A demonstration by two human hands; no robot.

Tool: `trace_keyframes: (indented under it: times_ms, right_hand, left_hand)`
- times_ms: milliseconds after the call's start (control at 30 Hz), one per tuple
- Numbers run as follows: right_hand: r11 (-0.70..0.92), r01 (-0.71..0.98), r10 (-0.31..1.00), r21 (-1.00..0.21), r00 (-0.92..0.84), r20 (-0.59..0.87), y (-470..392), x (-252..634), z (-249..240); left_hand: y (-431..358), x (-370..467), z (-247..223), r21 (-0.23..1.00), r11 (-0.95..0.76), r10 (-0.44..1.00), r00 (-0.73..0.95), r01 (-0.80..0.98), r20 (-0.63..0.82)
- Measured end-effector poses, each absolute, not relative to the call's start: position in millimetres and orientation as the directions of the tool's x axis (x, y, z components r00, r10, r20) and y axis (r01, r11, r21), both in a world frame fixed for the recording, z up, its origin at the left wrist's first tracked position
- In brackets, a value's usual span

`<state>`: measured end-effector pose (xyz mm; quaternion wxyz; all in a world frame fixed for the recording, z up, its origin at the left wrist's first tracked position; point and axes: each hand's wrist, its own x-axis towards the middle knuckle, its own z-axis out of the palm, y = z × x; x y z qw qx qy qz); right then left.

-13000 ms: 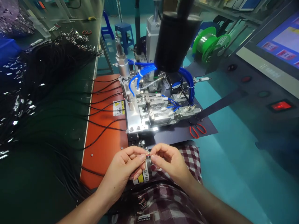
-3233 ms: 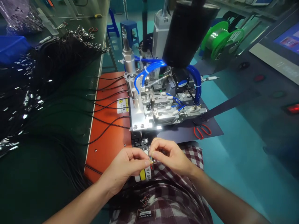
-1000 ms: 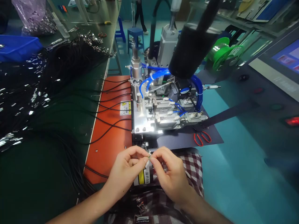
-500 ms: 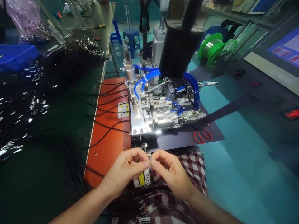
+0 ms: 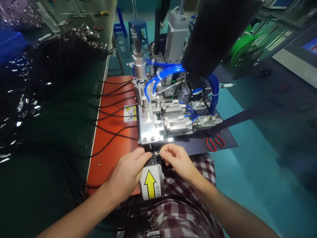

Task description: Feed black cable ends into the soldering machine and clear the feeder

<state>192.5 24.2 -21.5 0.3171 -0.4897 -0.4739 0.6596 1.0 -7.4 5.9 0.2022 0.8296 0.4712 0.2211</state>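
A small shiny metal connector (image 5: 156, 153) lies between my fingertips, at the black track on the near edge of the machine (image 5: 168, 122). My left hand (image 5: 131, 167) is closed in a pinch at the connector's left end; any cable under the palm is hidden. From the other side my right hand (image 5: 177, 157) pinches at the right end, thumb and forefinger pressed together. Just below the fingers is a white label with a yellow arrow (image 5: 150, 185). Thin black cables (image 5: 114, 134) run across the orange board (image 5: 111, 152) into the machine's left side.
Heaps of black cables with metal ends (image 5: 71, 56) cover the dark bench on the left. Red-handled scissors (image 5: 216, 143) rest on the grey plate at right. A thick black cylinder (image 5: 213, 39) hangs over the machine. Behind stands a blue stool (image 5: 138, 31); a green spool (image 5: 247, 46) is at right.
Both hands have moved forward, away from my lap, to the machine's near track. The arrow label is now uncovered. The camera view has shifted slightly.
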Motion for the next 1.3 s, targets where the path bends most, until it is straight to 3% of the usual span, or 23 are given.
trace_keyframes:
  times_ms: [367, 600, 767, 1033, 1300]
  right_hand:
    - [-0.392, 0.043, 0.877, -0.919, -0.286, -0.387, 23, 189, -20]
    - [-0.408, 0.008, 0.863, -0.913, -0.324, -0.388, 19, 193, -7]
    - [-0.441, 0.011, 0.839, -0.897, -0.349, -0.417, 17, 196, -8]
    - [-0.386, 0.018, 0.886, -0.922, -0.271, -0.376, 20, 188, -20]
    - [-0.405, 0.041, 0.876, -0.914, -0.269, -0.4, 19, 188, -18]
  left_hand:
    - [-3, -2, 5, 0.276, -0.64, 0.768, 0.599, 0.717, 0.224]
    - [-2, -7, 14, 0.368, -0.677, 0.735, 0.618, 0.638, 0.281]
    - [-2, -11, 12, 0.466, -0.641, 0.745, 0.639, 0.609, 0.19]
    - [1, -8, 10, 0.221, -0.684, 0.729, 0.64, 0.696, 0.242]
    - [0, -7, 7, 0.181, -0.684, 0.727, 0.639, 0.707, 0.251]
